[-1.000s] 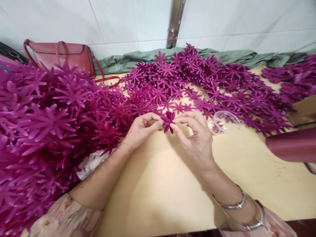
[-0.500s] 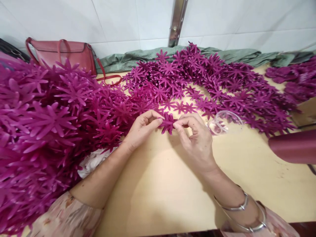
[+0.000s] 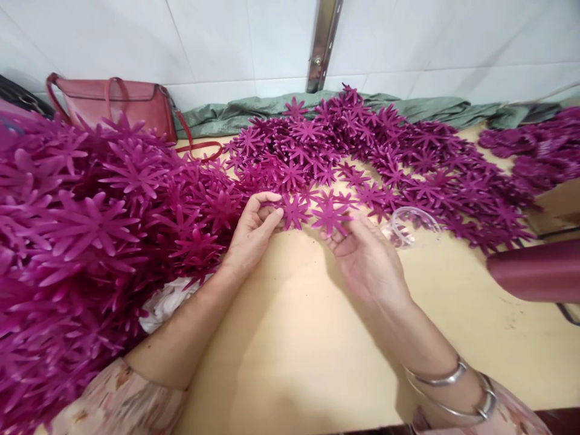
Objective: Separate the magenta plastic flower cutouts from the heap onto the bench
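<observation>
A purple artificial flower petal piece (image 3: 295,212) with narrow star-like lobes is pinched between the thumb and fingers of my left hand (image 3: 256,229). My right hand (image 3: 365,257) is turned partly palm-up and grips a second purple petal piece (image 3: 330,215) by its right side. A small gap separates the two pieces. Both are held over the near edge of a large heap of like petal pieces (image 3: 353,136), which spreads across the back of the table.
A taller pile of purple petal pieces (image 3: 86,223) fills the left, with white cloth (image 3: 165,305) beneath its edge. Right of my right hand sits a clear plastic cup (image 3: 414,226). A red handbag (image 3: 118,106) stands behind; a dark red cylindrical object (image 3: 534,270) lies right.
The petals pinched together between both hands are now two separate pieces, one in each hand. My right hand has moved slightly right and rolled palm-up; my left has shifted a little left.
</observation>
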Available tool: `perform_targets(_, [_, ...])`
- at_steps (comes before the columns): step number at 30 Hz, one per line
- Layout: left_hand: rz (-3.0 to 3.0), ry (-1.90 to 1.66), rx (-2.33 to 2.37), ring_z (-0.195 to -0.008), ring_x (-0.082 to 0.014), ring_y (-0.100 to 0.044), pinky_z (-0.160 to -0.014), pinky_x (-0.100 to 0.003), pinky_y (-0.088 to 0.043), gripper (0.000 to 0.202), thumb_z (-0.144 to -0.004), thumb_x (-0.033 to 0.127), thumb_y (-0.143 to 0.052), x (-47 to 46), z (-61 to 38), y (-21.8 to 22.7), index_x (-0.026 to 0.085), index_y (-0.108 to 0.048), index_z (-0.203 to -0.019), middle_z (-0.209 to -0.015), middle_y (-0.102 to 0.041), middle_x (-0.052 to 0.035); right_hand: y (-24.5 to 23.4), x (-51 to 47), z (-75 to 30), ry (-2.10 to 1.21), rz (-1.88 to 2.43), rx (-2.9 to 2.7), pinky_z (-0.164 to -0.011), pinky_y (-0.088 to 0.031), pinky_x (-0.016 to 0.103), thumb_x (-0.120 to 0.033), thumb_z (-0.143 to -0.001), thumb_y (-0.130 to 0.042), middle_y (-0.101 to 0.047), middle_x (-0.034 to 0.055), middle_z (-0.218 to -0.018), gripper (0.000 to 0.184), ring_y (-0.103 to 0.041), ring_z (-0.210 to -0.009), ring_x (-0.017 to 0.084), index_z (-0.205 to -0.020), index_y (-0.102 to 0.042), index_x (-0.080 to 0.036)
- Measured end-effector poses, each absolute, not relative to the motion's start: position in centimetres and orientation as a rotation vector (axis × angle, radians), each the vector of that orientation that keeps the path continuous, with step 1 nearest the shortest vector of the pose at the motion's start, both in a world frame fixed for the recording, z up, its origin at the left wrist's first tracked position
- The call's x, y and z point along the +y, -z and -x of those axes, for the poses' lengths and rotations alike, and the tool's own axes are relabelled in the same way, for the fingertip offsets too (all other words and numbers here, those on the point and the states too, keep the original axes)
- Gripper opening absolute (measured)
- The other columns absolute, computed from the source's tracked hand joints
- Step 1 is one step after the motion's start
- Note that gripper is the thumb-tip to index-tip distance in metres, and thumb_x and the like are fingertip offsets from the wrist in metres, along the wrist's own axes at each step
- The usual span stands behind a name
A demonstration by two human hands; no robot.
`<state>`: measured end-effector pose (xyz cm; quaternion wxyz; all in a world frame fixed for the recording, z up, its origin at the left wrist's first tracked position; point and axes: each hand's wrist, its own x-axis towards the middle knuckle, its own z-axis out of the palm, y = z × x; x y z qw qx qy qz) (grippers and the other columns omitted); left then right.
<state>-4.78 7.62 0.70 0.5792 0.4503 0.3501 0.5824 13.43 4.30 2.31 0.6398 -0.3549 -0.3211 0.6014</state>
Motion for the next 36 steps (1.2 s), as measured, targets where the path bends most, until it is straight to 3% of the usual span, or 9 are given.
perform_targets(3, [-1.087, -1.367, 0.79, -0.077, -0.0114, -0.065, -0.081, -0.024, -0.053, 0.027, -0.088, 0.037, -0.079, 7.5, 4.9, -0.6, 0.025, -0.064, -0.107, -0.083, -0.068, 0.0035, -2.9, 4.1, -13.3, -1.48, 0.787, -0.679, -0.098, -0.062, 0.044, -0.058, -0.092, -0.071, -0.077, 0.0036, -0.114, 0.032, -0.072, -0.11, 0.023, -0.1, -0.07, -0.027])
perform_targets(7, [-1.097, -1.314, 0.806, -0.096, -0.0163, -0.07, -0.092, -0.029, -0.054, 0.028, -0.094, 0.045, -0.074, 7.3, 5.0, -0.7, 0.025, -0.075, -0.112, -0.104, -0.075, -0.0029, -2.7, 3.9, -13.3, -1.379, 0.896, -0.836, -0.101, -0.059, 0.034, -0.037, -0.081, -0.088, -0.08, -0.0002, -0.107, 0.028, -0.073, -0.101, 0.017, -0.104, -0.075, -0.028])
perform_targets(11, [-1.14, -1.264, 0.83, -0.11, -0.0208, -0.07, -0.101, -0.033, -0.053, 0.036, -0.093, 0.05, -0.074, 7.0, 5.1, -0.9, 0.026, -0.079, -0.119, -0.12, -0.077, -0.0059, -2.2, 3.9, -13.2, -1.279, 0.937, -0.912, -0.098, -0.059, 0.032, -0.033, -0.081, -0.087, -0.082, -0.0001, -0.096, 0.025, -0.075, -0.092, 0.016, -0.103, -0.078, -0.026])
perform_targets(15, [-1.345, -1.226, 0.853, -0.109, -0.0206, -0.067, -0.103, -0.032, -0.049, 0.035, -0.089, 0.048, -0.078, 6.8, 5.4, -1.6, 0.025, -0.083, -0.114, -0.113, -0.076, -0.0059, -2.2, 3.9, -13.1, -1.216, 0.976, -0.986, -0.088, -0.06, 0.03, -0.031, -0.079, -0.088, -0.082, -0.0004, -0.093, 0.019, -0.075, -0.088, 0.016, -0.094, -0.078, -0.025])
perform_targets(21, [-1.482, -1.196, 0.838, -0.089, -0.0165, -0.063, -0.084, -0.029, -0.05, 0.029, -0.075, 0.04, -0.091, 7.1, 5.1, -1.6, 0.023, -0.085, -0.099, -0.092, -0.067, -0.0031, -2.1, 3.6, -12.7, -1.165, 0.996, -1.012, -0.066, -0.055, 0.025, -0.034, -0.074, -0.092, -0.072, -0.0042, -0.073, 0.028, -0.065, -0.065, 0.012, -0.085, -0.068, -0.023])
perform_targets(26, [-1.489, -1.211, 0.835, -0.074, -0.0148, -0.06, -0.075, -0.029, -0.048, 0.02, -0.085, 0.04, -0.083, 7.0, 4.9, -1.6, 0.021, -0.081, -0.08, -0.076, -0.066, -0.0016, -2.0, 3.4, -12.4, -1.142, 1.009, -1.026, -0.065, -0.051, 0.025, -0.032, -0.073, -0.092, -0.065, -0.0063, -0.07, 0.03, -0.06, -0.064, 0.011, -0.083, -0.065, -0.023])
perform_targets(31, [-1.465, -1.276, 0.948, -0.077, -0.0155, -0.06, -0.076, -0.028, -0.049, 0.021, -0.083, 0.041, -0.084, 7.0, 5.0, -1.7, 0.021, -0.08, -0.077, -0.077, -0.068, -0.002, -2.1, 3.5, -12.5, -1.193, 0.987, -0.971, -0.068, -0.051, 0.027, -0.036, -0.075, -0.091, -0.065, -0.0046, -0.075, 0.029, -0.059, -0.068, 0.013, -0.081, -0.064, -0.024])
perform_targets(36, [-1.275, -1.354, 1.012, -0.074, -0.0147, -0.06, -0.075, -0.027, -0.05, 0.025, -0.078, 0.044, -0.087, 7.4, 4.9, -1.3, 0.02, -0.077, -0.076, -0.077, -0.07, -0.0005, -2.0, 3.7, -13.0, -1.12, 0.959, -0.853, -0.075, -0.05, 0.024, -0.036, -0.087, -0.082, -0.06, -0.0044, -0.081, 0.021, -0.057, -0.075, 0.012, -0.085, -0.064, -0.025])
